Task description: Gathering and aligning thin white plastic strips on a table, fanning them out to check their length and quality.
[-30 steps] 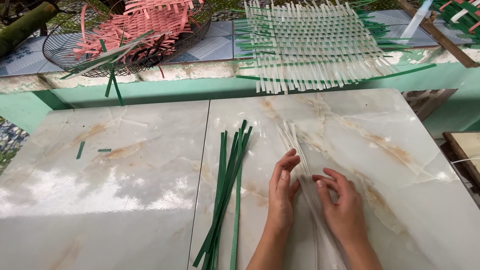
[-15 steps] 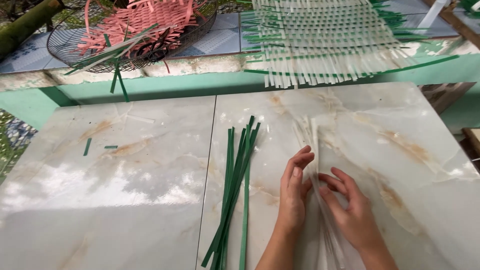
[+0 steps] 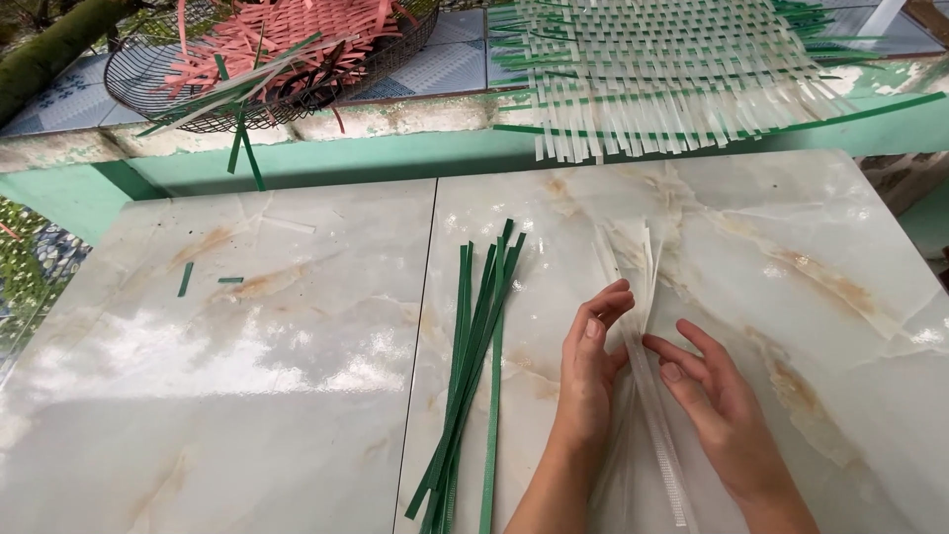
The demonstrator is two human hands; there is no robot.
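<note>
A bundle of translucent white plastic strips (image 3: 645, 265) lies lengthwise on the marble table (image 3: 247, 376), fanning out at its far end. My left hand (image 3: 591, 368) is on the bundle's left side, fingers curled around the strips. My right hand (image 3: 720, 410) rests on the right side with its fingers spread, fingertips touching the strips. A bundle of dark green strips (image 3: 473, 368) lies just left of my left hand, apart from it.
A half-woven mat of white and green strips (image 3: 672, 69) lies on the green ledge beyond the table. A wire basket (image 3: 148, 94) with pink and green strips stands at the back left. Two short green scraps (image 3: 186, 279) lie on the table's left.
Both hands stay on the white strips. My left fingers have curled tighter around the bundle, and the strips' far ends have fanned out a little.
</note>
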